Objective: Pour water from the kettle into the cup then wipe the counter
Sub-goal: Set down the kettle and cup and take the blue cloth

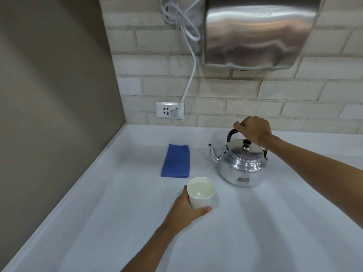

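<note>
Gripping the black handle (231,133) of the kettle (242,163), the right hand (254,129) is curled shut over its top, directly above the lid and its dark knob (247,143). Below that hand the kettle stands upright on the white table (117,222), its spout (213,153) pointing away from the hand toward the blue cloth (176,161).

Nearer the person, the left hand (186,209) wraps around the white cup (200,195), fingers on its far-left side and the thumb across its near base. Pale liquid fills the cup close to the rim, and the cup stands upright on the table, just off the kettle's near-left side and apart from it.

Beyond the left hand, the folded cloth lies flat on the table, near the cup but not touching it, and level with the kettle, well to the side of the right hand.

Behind the right hand, on the brick wall, hangs a metal hand dryer (257,32), its white cord (189,83) running down to a wall socket (169,110) beyond the cloth.
</note>
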Demonstrator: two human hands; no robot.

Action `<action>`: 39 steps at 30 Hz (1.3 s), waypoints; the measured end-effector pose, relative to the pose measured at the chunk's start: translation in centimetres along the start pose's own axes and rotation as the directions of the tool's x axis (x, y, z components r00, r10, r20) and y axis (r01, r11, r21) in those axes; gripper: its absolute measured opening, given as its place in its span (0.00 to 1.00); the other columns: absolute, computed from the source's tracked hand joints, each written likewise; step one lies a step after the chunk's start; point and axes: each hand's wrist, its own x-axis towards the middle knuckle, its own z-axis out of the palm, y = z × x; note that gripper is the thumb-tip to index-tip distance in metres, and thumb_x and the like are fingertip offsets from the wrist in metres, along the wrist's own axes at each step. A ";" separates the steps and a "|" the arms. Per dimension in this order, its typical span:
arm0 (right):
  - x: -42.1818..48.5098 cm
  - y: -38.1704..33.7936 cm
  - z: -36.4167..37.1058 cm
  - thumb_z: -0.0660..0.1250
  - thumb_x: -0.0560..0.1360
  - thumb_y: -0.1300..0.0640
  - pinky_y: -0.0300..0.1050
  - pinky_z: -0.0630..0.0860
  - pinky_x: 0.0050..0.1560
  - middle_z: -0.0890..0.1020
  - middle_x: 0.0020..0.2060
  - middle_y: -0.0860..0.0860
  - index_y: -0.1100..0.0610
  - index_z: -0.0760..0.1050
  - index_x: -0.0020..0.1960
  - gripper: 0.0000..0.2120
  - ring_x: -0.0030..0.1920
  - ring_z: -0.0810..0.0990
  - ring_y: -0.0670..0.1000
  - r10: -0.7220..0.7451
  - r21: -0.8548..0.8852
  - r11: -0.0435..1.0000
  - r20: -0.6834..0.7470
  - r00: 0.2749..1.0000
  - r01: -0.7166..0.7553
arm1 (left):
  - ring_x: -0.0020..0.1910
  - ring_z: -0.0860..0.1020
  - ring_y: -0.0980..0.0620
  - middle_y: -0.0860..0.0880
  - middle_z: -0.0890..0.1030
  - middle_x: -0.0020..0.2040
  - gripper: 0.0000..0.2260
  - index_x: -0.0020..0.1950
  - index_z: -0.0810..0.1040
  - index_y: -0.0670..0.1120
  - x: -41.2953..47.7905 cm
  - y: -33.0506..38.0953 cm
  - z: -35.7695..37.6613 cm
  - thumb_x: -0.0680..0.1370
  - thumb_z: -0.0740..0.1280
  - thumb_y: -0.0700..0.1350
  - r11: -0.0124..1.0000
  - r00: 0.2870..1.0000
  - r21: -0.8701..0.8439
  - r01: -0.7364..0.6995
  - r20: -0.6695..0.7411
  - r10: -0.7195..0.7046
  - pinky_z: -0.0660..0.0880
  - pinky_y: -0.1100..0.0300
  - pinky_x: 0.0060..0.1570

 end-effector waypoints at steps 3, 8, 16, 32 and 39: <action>0.5 -0.1 0.8 0.58 0.76 0.52 0.44 0.63 0.32 0.63 0.19 0.52 0.58 0.59 0.21 0.26 0.27 0.66 0.56 -0.007 -0.009 1.000 0.013 1.000 0.007 | 0.59 0.74 0.57 0.58 0.76 0.60 0.38 0.64 0.65 0.61 -0.1 0.2 0.0 0.58 0.75 0.65 1.000 1.000 -0.003 0.003 0.001 -0.003 0.74 0.53 0.61; 1.1 0.0 1.7 0.57 0.76 0.52 0.44 0.63 0.32 0.63 0.19 0.52 0.58 0.59 0.22 0.25 0.26 0.65 0.55 -0.022 -0.005 1.000 0.028 0.999 0.022 | 0.59 0.74 0.57 0.58 0.76 0.60 0.38 0.65 0.65 0.59 -0.3 0.5 -0.2 0.59 0.76 0.64 1.000 1.000 -0.002 -0.001 0.003 0.001 0.74 0.54 0.61; 1.1 0.5 1.5 0.52 0.79 0.48 0.44 0.66 0.31 0.68 0.21 0.53 0.59 0.62 0.25 0.27 0.29 0.72 0.57 -0.088 -0.095 0.991 0.056 0.995 0.093 | 0.60 0.74 0.58 0.58 0.75 0.61 0.36 0.64 0.65 0.61 -0.3 0.6 -0.4 0.60 0.76 0.63 1.000 0.999 0.002 -0.008 0.032 0.008 0.73 0.57 0.60; -21.0 -0.2 12.2 0.48 0.79 0.44 0.48 0.44 0.76 0.49 0.76 0.54 0.60 0.45 0.74 0.31 0.76 0.45 0.51 0.044 0.058 0.996 0.287 0.957 -0.063 | 0.59 0.70 0.62 0.57 0.71 0.62 0.19 0.62 0.68 0.61 0.3 -1.8 -13.1 0.72 0.67 0.56 0.981 0.996 0.196 0.003 -0.085 0.014 0.65 0.64 0.58; -21.2 -0.5 12.5 0.44 0.79 0.42 0.47 0.40 0.75 0.45 0.76 0.51 0.57 0.40 0.74 0.30 0.75 0.41 0.48 0.066 -0.021 0.998 0.288 0.955 -0.063 | 0.69 0.63 0.50 0.47 0.67 0.71 0.20 0.70 0.66 0.47 7.9 -0.4 -9.0 0.79 0.60 0.52 0.885 0.991 0.451 -0.119 0.001 0.133 0.60 0.62 0.64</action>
